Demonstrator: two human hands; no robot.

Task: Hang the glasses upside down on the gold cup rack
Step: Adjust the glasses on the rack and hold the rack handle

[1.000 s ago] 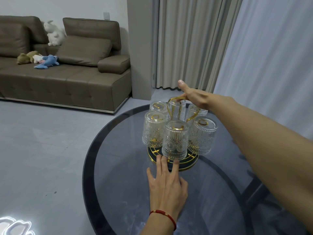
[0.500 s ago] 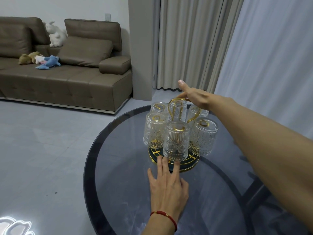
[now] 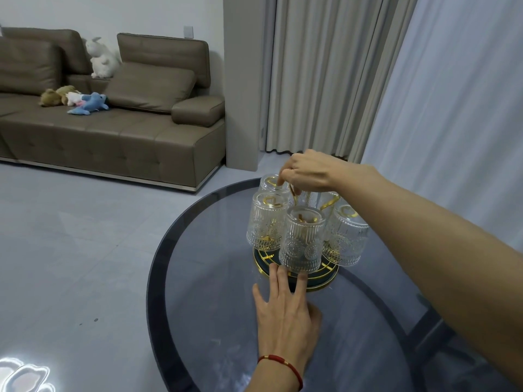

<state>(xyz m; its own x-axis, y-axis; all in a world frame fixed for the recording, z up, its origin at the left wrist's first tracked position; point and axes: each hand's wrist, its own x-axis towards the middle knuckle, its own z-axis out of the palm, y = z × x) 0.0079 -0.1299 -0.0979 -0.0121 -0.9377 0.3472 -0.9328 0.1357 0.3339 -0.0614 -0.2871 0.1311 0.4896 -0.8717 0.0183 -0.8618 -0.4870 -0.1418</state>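
The gold cup rack (image 3: 317, 281) stands on a round dark base on the glass table (image 3: 215, 278). Several ribbed clear glasses hang upside down on its arms; the nearest glass (image 3: 301, 240) faces me, another glass (image 3: 267, 220) is to its left and another glass (image 3: 346, 236) to its right. My right hand (image 3: 308, 172) is above the rack with its fingers closed around the gold loop handle at the top. My left hand (image 3: 285, 318) lies flat on the table, fingers spread, fingertips touching the base's front rim.
A brown sofa (image 3: 113, 128) with soft toys (image 3: 85, 101) stands at the back left across a grey floor. Beige curtains (image 3: 325, 72) and a white sheer curtain (image 3: 458, 108) hang behind the table. The table's dark rim (image 3: 154, 278) curves along the left.
My right hand has moved from behind the rack's handle to on top of it and closed its fingers around the gold loop. My left hand has stayed at the base.
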